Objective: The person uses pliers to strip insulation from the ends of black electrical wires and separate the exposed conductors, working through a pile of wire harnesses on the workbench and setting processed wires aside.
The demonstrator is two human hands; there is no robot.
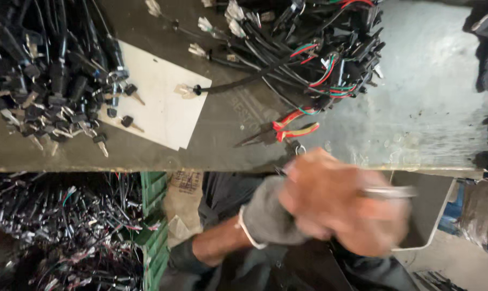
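Here the two hands are clasped together just below the front edge of the tabletop [405,97], heavily motion-blurred. The left hand [268,218] wears a grey glove; the bare right hand [341,210] overlaps it, and a thin bright metal rod [389,191] juts from the clasp toward the right. Both hands look curled shut, but the blur hides whether both grip the rod or something else sits between them — cannot tell. Judgement: the rod reads as light, stiff and smooth, likely slippery in a bare palm; best taken near the end buried in the hands, with the gloved side giving friction. On the tabletop, just beyond the hands, lie red-handled pliers [287,129]; further back sits a tangled wire harness bundle [319,54], soft and prone to snagging. Left of the pliers a white sheet [163,102] carries small black-headed keys [128,123], with a second black heap of switches and keys [39,81] at its far left. Open room — the bare grey surface right of the pliers. Below the edge, left of the hands, a green crate [155,237] and more wire crowd the space.
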